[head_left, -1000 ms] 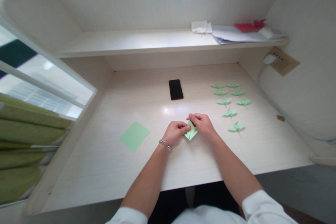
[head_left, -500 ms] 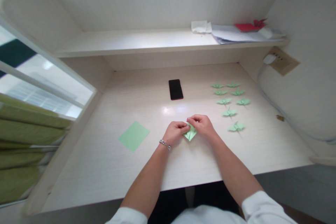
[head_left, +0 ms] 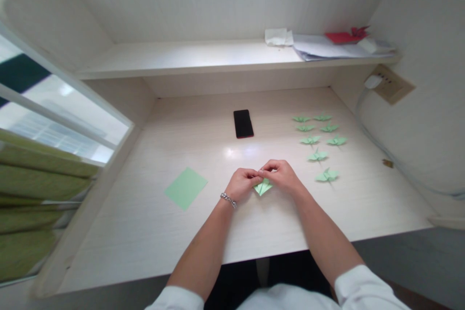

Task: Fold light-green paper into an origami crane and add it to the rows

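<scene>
Between my two hands is a small piece of folded green paper (head_left: 263,188), its pointed lower end toward me and its upper part hidden under my fingers. My left hand (head_left: 242,184), with a silver chain bracelet at the wrist, pinches the paper's left side. From the right, my right hand (head_left: 281,176) pinches the upper part, its thumb and fingertips meeting the left fingertips. A flat green paper square (head_left: 186,188) lies on the desk left of my hands. To the right sit several folded green paper cranes (head_left: 327,175) in two rough columns.
A black phone (head_left: 243,124) lies beyond my hands on the pale desk (head_left: 145,232). The shelf (head_left: 189,55) above bears papers (head_left: 319,48) and a red folded paper piece (head_left: 359,32). A cable (head_left: 385,147) runs from the wall socket (head_left: 394,88) down the right side.
My right thumb and fingertips have shifted slightly down and left over the folded paper, covering more of its top. My left hand stays nearly still.
</scene>
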Action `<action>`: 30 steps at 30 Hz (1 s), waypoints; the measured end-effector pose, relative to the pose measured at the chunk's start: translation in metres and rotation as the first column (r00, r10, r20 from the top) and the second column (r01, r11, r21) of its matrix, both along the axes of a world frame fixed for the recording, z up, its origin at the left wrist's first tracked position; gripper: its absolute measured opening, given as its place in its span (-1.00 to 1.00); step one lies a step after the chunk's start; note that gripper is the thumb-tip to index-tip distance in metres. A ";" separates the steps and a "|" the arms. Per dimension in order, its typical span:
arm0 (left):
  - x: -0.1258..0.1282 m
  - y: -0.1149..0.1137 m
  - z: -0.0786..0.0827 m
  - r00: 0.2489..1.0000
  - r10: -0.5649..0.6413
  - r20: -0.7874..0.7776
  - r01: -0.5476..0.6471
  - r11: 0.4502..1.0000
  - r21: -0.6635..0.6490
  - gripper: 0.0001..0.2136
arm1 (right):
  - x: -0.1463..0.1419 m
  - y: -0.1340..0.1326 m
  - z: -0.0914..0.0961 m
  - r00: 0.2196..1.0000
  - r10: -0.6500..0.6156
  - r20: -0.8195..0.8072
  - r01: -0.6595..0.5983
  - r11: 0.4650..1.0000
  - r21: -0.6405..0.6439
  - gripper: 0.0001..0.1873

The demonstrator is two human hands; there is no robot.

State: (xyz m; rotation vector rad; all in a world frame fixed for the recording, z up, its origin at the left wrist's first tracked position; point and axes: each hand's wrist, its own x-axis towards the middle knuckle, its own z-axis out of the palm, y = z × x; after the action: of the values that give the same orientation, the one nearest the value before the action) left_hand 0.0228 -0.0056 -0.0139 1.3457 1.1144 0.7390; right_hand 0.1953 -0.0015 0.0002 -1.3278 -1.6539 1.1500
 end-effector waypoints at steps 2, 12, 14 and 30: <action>-0.001 0.001 -0.002 1.000 -0.023 0.007 0.023 1.000 0.001 -0.84 | 0.000 -0.001 0.002 1.000 0.001 0.012 -0.001 1.000 0.029 -0.83; -0.001 0.000 -0.001 1.000 -0.030 0.010 0.030 0.999 -0.016 -0.78 | -0.001 0.001 0.001 0.997 -0.048 -0.054 0.051 0.997 0.054 -0.66; -0.001 0.000 0.000 1.000 -0.024 -0.020 0.023 1.000 -0.018 -0.78 | 0.000 0.004 -0.001 0.983 -0.094 -0.156 0.092 0.996 -0.019 -0.59; -0.004 0.006 -0.007 0.969 0.242 0.048 -0.243 0.970 0.025 -0.72 | -0.005 0.004 -0.006 0.981 -0.022 -0.191 -0.013 0.983 -0.182 -0.63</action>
State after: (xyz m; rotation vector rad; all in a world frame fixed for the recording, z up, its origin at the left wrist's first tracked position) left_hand 0.0188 0.0004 -0.0213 1.2247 1.2495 0.9634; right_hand 0.1908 0.0026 -0.0059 -1.2856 -1.4332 1.4086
